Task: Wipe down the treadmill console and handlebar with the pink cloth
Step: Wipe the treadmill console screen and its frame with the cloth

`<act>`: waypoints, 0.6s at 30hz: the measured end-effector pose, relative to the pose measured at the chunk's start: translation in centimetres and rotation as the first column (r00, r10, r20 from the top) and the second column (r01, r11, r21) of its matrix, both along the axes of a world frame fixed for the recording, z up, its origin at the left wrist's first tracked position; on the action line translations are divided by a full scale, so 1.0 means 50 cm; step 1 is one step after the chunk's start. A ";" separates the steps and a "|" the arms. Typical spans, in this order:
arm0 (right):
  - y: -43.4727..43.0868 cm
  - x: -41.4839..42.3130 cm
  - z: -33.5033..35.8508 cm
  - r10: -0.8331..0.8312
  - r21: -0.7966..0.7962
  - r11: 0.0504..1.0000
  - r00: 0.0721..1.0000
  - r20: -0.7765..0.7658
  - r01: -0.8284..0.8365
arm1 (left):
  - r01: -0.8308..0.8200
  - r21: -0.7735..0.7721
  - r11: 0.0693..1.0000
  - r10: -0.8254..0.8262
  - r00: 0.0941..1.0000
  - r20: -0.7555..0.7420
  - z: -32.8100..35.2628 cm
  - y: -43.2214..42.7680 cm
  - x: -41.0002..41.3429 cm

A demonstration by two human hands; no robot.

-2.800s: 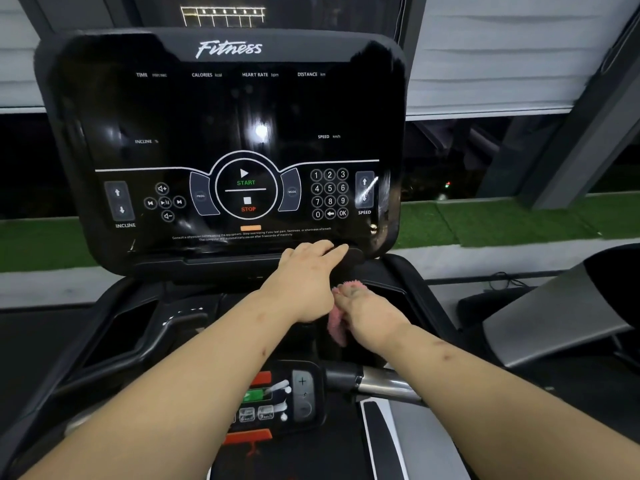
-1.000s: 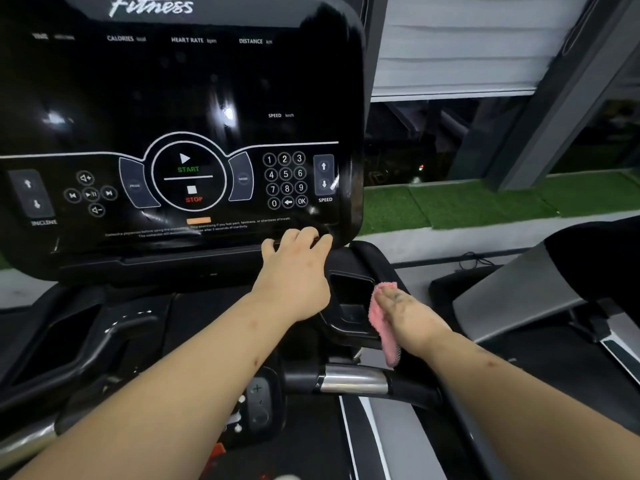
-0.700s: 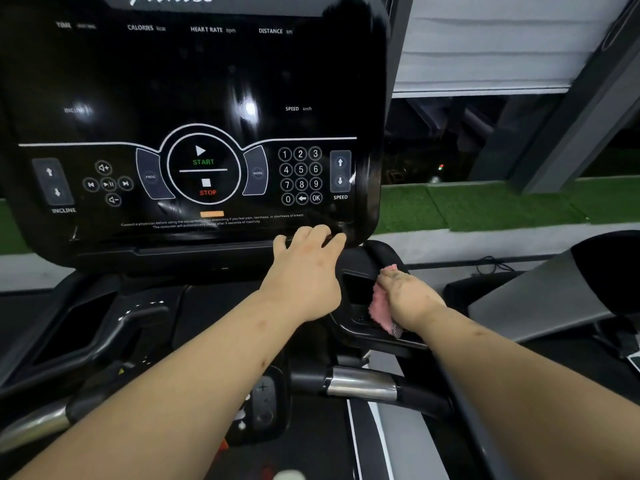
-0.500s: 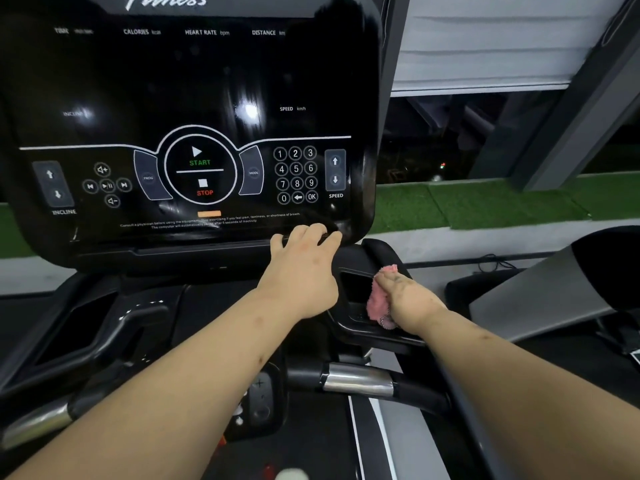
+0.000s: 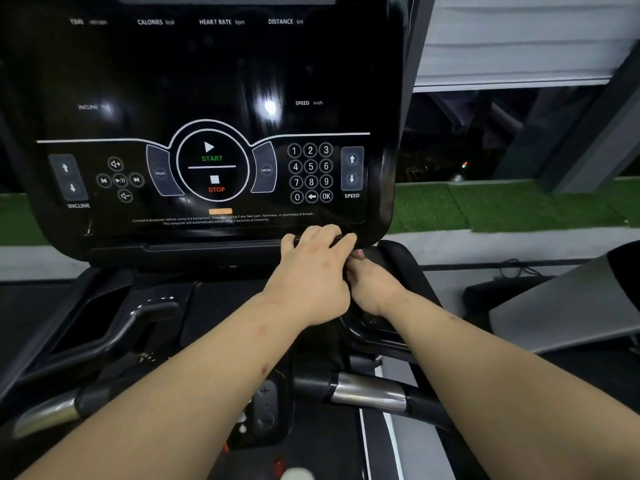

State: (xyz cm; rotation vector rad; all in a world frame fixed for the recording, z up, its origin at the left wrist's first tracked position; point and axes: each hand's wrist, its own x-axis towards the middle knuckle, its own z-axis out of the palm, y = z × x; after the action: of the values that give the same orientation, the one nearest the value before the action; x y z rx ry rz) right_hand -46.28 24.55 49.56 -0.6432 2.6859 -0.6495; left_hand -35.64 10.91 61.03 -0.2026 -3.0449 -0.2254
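Left hand [image 5: 311,271] hooks the console [image 5: 214,81]'s five-o'clock lower edge; right hand [image 5: 372,289], cramped beside, clutches a barely showing pink cloth [image 5: 358,252]

console [image 5: 214,74]: black, glossy, smooth; mirrors a lamp as a bright spot;
handlebar [image 5: 369,393]: shiny, smooth metal sleeve between matt black grips;
pink cloth [image 5: 359,252]: only a sliver shows; weave too small to tell;
side tray [image 5: 403,268]: black plastic, smooth, faint sheen;
turf [image 5: 502,206]: green, rough, matt;
blind [image 5: 519,36]: pale, matt, ribbed
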 end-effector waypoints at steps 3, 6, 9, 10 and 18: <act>0.019 -0.003 -0.008 0.019 -0.036 0.999 1.000 0.014 -0.018 | 0.004 -0.011 1.000 -0.004 1.000 0.005 0.001 0.000 0.001; 0.039 -0.024 -0.009 -0.024 0.010 1.000 1.000 0.020 0.024 | 0.005 -0.009 1.000 -0.005 1.000 0.021 0.002 -0.001 -0.001; 0.055 -0.030 0.013 -0.092 0.131 0.988 0.991 0.095 0.079 | 0.004 -0.013 1.000 -0.003 1.000 0.031 0.001 0.000 0.000; 0.059 -0.034 0.018 -0.120 0.148 0.984 0.987 0.107 0.104 | 0.003 -0.012 1.000 -0.003 0.999 0.036 0.002 -0.001 0.000; 0.008 0.003 0.015 -0.060 0.001 0.998 0.998 0.018 0.060 | 0.002 -0.007 1.000 -0.002 0.999 0.034 0.004 -0.002 0.000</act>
State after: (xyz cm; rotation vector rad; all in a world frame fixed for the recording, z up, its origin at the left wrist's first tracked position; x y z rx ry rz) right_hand -46.13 24.97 50.31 -0.5557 2.6972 -0.6670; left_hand -35.66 10.82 61.20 -0.2044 -3.0798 -0.2211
